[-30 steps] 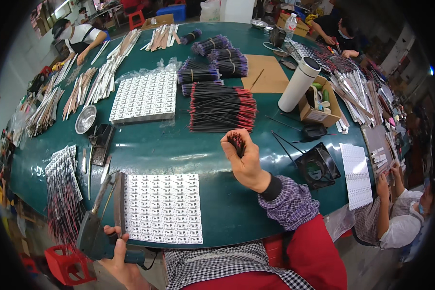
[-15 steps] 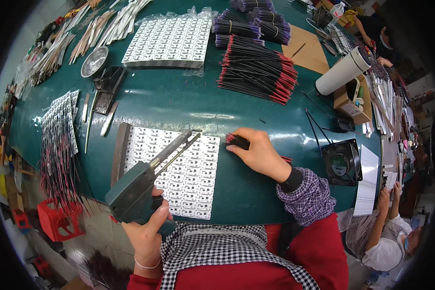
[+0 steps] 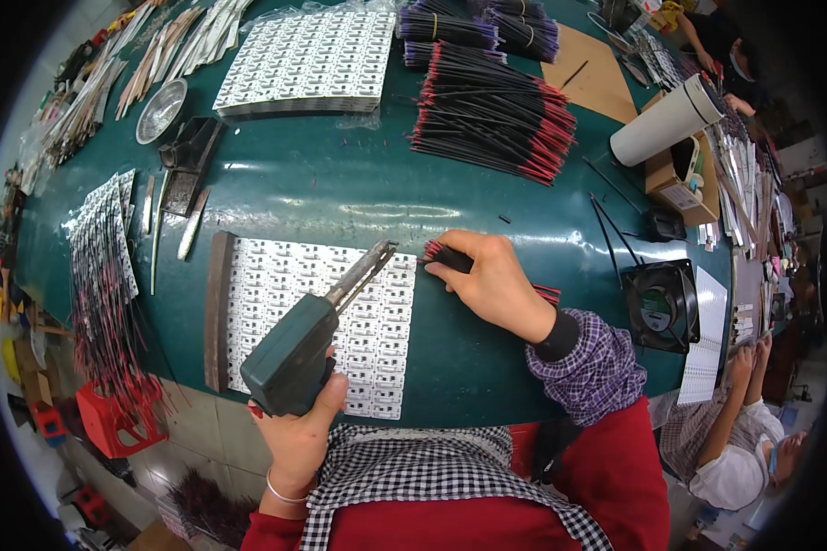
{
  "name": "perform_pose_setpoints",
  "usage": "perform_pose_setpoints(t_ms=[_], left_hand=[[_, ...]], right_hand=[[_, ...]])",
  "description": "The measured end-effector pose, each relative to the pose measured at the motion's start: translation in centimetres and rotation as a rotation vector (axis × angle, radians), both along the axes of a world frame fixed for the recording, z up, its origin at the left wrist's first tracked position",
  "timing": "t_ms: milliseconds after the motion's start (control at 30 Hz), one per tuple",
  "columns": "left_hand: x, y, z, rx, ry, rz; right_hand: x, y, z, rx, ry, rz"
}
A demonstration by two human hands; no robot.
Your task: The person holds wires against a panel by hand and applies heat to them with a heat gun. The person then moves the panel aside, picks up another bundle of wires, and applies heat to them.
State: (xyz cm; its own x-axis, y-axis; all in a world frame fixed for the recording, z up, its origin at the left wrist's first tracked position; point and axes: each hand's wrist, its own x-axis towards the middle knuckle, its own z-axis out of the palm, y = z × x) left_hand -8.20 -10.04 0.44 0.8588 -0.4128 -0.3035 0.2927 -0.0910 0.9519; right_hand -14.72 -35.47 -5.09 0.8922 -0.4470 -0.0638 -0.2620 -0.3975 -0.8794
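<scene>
My left hand (image 3: 301,432) is closed round the handle of a dark green soldering gun (image 3: 291,360). Its metal tip reaches over the upper right part of a white circuit board panel (image 3: 363,367), which lies flat with rows of small dark parts on it. Just off the panel's top right corner, my right hand (image 3: 501,280) grips a small bundle of black wires (image 3: 452,260) with red ends. The ends point left toward the gun's tip; the gap between them is small. Red wire ends (image 3: 548,294) also show behind the right wrist.
A dark bar (image 3: 219,312) borders the panel's left side. Farther back lie a stack of white panels (image 3: 308,60) and a pile of black and red wires (image 3: 492,115). A black fan (image 3: 660,306) stands at right, below a white bottle (image 3: 666,119). A wired panel (image 3: 110,239) overhangs the left edge.
The soldering gun has moved right, its tip now closer to the wire bundle. My right hand stays nearly in place, still holding the wires. The whole view has shifted slightly.
</scene>
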Motion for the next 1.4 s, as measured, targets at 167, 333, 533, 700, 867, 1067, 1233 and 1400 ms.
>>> perform_pose_setpoints(t_ms=[167, 333, 533, 700, 867, 1067, 1233, 1400], left_hand=[[0.1, 1.0, -1.3, 0.107, -0.024, -0.098], [-0.1, 0.4, -1.1, 0.127, -0.031, -0.114], [0.1, 0.0, -1.3, 0.140, -0.114, -0.177], [0.2, -0.1, -1.7, 0.158, -0.110, -0.203], [0.3, -0.1, -1.5, 0.207, -0.111, -0.229], [0.3, -0.1, -1.6, 0.197, -0.157, -0.238], [-0.3, 0.6, -1.9, 0.177, -0.091, -0.131], [-0.2, 0.3, -1.3, 0.198, -0.138, -0.157]], right_hand=[[0.6, -0.1, 0.1, -0.190, -0.052, 0.066], [0.8, 0.0, 0.3, -0.202, -0.024, 0.065], [0.8, 0.1, -0.1, -0.186, -0.056, 0.050], [0.8, 0.1, -0.1, -0.178, -0.063, 0.043], [0.8, -0.1, 0.2, -0.209, -0.031, 0.066], [0.8, -0.1, 0.1, -0.186, -0.034, 0.052], [0.9, -0.1, 0.4, -0.155, -0.033, 0.050], [0.9, -0.4, 0.3, -0.144, -0.025, 0.043]])
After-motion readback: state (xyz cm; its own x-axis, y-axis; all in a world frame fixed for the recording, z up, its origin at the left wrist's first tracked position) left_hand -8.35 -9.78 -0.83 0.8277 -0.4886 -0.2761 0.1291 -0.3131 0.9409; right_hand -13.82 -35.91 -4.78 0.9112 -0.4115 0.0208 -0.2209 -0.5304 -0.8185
